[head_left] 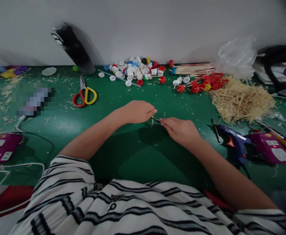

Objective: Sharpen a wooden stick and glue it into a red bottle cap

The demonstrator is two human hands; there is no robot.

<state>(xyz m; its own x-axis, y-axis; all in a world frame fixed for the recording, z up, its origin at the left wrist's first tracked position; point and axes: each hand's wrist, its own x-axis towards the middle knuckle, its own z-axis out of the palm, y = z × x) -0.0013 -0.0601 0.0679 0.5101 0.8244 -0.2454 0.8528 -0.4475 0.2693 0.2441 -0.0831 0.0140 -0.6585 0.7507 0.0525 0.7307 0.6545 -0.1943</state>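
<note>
Shirt [143, 209] nearest; left grip [154, 113] pinches stick [153, 121], right grip [160, 120] dark tool [157, 120]; bottle [75, 50], contents hidden

In front of the cap heap [136, 70], passage is offered over the tabletop [118, 93] up to the left hand [140, 112]. To the heap's left, the way is obstructed by the black bottle [75, 50] and scissors [83, 86]; to its right, by red caps [209, 81] and pale strands [243, 101].

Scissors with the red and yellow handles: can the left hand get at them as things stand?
Probably yes: the scissors lie uncovered on the green table, nothing standing between them and the left hand, though it looks occupied.
</note>
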